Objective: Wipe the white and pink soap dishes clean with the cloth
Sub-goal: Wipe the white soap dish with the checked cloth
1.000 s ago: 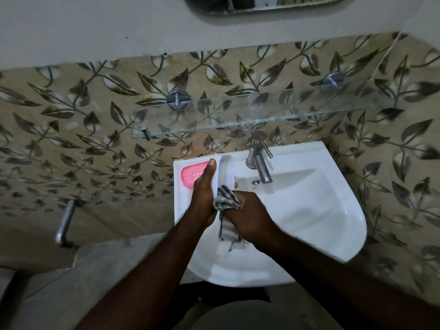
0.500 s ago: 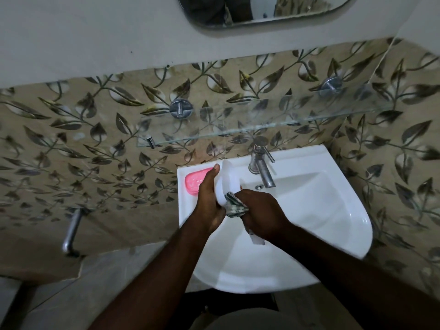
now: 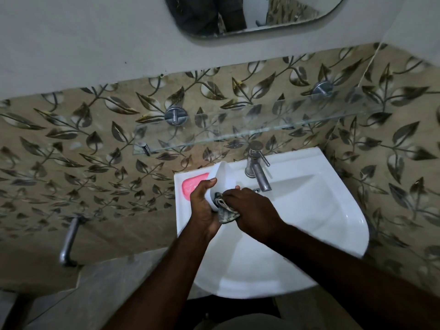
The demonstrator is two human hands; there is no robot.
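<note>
Fingers, left hand (image 3: 202, 206): wrapped round the white dish (image 3: 220, 178), thumb on its outer wall, holding it tilted on edge above the sink (image 3: 333, 246).
Fingers, right hand (image 3: 252, 210): bunched tight on the cloth (image 3: 225, 210), pressing it into the dish's lower end.
Pink dish (image 3: 191, 185): lies flat on the sink's back left corner, just beside the left hand, not yet wiped as far as I can judge.
Doing it well: brace the white dish firmly, push the cloth into the corners, work upward along the inside, keep it over the sink and away from the tap (image 3: 258, 171).
Change from a second ago: white dish is raised higher and tipped further; cloth is gathered into the palm, its hanging tail gone.
</note>
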